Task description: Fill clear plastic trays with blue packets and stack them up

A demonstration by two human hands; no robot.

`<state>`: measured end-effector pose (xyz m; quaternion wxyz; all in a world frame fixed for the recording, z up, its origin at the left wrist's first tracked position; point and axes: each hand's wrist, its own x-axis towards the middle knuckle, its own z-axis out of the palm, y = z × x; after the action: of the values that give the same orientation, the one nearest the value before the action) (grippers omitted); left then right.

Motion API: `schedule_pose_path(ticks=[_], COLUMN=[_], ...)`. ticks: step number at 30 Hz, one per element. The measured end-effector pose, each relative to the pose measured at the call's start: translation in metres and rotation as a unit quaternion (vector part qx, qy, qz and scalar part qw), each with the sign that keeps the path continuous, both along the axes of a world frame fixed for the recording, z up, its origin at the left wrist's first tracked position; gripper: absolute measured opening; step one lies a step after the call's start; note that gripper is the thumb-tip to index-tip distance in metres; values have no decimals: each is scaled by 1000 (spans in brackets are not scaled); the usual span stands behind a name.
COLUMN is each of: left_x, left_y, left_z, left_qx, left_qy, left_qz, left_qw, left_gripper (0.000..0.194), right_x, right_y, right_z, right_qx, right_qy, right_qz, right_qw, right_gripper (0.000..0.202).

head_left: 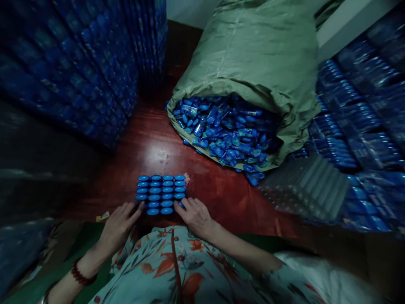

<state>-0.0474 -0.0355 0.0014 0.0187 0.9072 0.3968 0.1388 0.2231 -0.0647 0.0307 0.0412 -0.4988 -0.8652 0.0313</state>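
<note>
Rows of small blue oval bottles (161, 191) lie side by side in a block of several columns on the reddish wooden table (152, 145). My left hand (122, 221) is at the near left corner of the block, its fingertips against the bottles there. At the near right corner, my right hand (195, 214) touches a blue bottle with its thumb and fingers bent around the end. A green woven sack (253, 50) lies with its mouth towards me, full of loose blue bottles (224, 131).
Tall stacks of blue packs (72, 63) stand at the left. More blue packs (363, 109) are piled at the right, beside a stack of clear plastic trays (308, 185). A small yellow scrap (102, 217) lies near the table's front edge.
</note>
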Motion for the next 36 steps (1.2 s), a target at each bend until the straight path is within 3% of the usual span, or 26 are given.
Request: schedule_pose_path(ticks=[3,5,8,10,13,16,22,26,29,32,34,36], left_x=[3,7,15,21,29,32,28,39,70,120,159,196], left_y=[-1,3,13,22,30,32,22,7,-3,-1,5,13], left_z=[-4,-7,-8,-6,-3,-3,5,24,37,43,42,37], left_qx=[14,8,7,8,2,-3,19,34,-31,-100,-104,-104], left_qy=[-45,-75,-94,-91,-76,-56,-80,-163,-201,-152,-63,25], left_qz=[11,16,13,9,2,4,22,-6,-66,-121,-109,-58], left_qw=[999,997,995,996,997,998,996,986,977,976,987,993], left_gripper=[40,42,42,40,37,36,37,50,47,38,35,37], right_x=[27,60,114,141,149,129,77,54,62,91,111,123], right_y=[-3,7,40,67,99,107,63,27,7,0,5,17], right_z=[-9,-11,-14,-18,-24,-33,-54,-48,-30,-12,-3,2], right_qx=[79,134,217,230,193,166,97,35,-25,-7,16,-7], right_qy=[107,177,218,202,142,121,163,204,233,260,232,161], right_qz=[-103,-210,-375,-412,-404,-385,-307,-281,-265,-306,-323,-279], right_qw=[986,952,875,859,883,900,933,937,935,916,917,946], right_gripper=[34,33,40,50,44,32,31,48,58,49,47,49])
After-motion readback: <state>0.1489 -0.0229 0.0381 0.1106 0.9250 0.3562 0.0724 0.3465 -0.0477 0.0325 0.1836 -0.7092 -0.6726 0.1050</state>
